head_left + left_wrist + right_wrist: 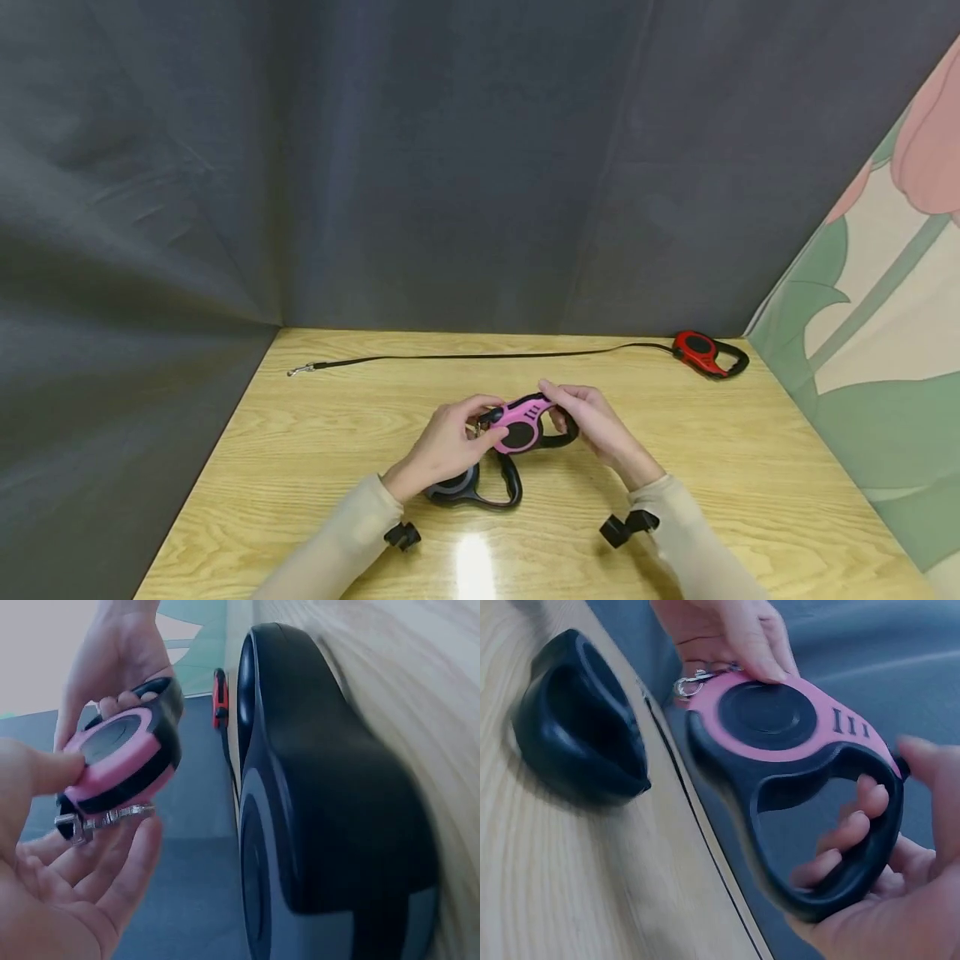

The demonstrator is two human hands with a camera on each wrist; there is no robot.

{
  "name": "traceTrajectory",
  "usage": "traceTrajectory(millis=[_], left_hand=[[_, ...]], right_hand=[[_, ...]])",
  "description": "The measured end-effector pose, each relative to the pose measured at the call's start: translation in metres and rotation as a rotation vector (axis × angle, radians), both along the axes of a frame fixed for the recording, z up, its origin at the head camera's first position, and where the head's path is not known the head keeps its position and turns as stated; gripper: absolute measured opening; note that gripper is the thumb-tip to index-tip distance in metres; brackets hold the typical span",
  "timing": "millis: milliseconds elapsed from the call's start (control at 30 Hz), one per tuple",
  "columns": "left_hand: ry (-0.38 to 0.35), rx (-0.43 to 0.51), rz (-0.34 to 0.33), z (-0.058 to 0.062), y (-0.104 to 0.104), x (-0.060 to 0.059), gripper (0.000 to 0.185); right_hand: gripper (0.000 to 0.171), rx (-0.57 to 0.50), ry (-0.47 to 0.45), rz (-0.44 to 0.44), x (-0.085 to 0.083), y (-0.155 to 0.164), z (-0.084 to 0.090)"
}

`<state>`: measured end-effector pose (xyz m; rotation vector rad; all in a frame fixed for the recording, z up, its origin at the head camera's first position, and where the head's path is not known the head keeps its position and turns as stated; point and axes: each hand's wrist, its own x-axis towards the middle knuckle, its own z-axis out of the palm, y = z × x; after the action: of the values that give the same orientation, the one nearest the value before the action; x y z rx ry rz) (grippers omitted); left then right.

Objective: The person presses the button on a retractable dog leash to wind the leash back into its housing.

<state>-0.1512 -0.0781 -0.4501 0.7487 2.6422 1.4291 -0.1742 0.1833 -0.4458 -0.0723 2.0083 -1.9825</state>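
Note:
A pink and black retractable dog leash [519, 423] is held above the table between both hands. My right hand [592, 419] curls its fingers through the black loop handle [870, 862], with the thumb at the black button on the top edge. At the other end, my left hand [453, 437] grips the pink case, its thumb on the face and its fingers underneath, near the silver metal clip [112, 817]. Below the left hand lies a dark grey and black retractable leash [491, 498], partly covered by that hand in the head view.
A red retractable leash [699, 353] lies at the table's back right. Its black strap [480, 356] stretches left along the back edge to a metal clip [302, 369]. Grey cloth [465, 167] hangs behind the wooden table [315, 442]; a flowered curtain [885, 333] borders the right.

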Motion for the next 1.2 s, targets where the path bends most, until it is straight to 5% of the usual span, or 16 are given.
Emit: traceTrajectory(millis=[200, 467, 633, 900, 1200], left_hand=[[-0.046, 0.027, 0.047, 0.0, 0.003, -0.017, 0.037], [-0.169, 0.069, 0.073, 0.005, 0.015, -0.03, 0.044], [-0.219, 0.085, 0.06, 0.002, 0.024, -0.037, 0.046], [-0.169, -0.152, -0.058, -0.007, 0.036, -0.043, 0.079], [-0.039, -0.421, -0.062, -0.018, 0.05, -0.043, 0.069]], right_hand=[[0.039, 0.124, 0.124, -0.035, -0.002, 0.003, -0.002], [0.089, 0.406, 0.386, 0.08, 0.003, 0.019, -0.008], [0.097, 0.57, 0.453, 0.041, 0.002, 0.028, -0.017], [0.087, 0.621, 0.418, -0.017, -0.002, 0.045, -0.032], [0.083, 0.698, 0.409, 0.049, 0.001, 0.053, -0.045]])
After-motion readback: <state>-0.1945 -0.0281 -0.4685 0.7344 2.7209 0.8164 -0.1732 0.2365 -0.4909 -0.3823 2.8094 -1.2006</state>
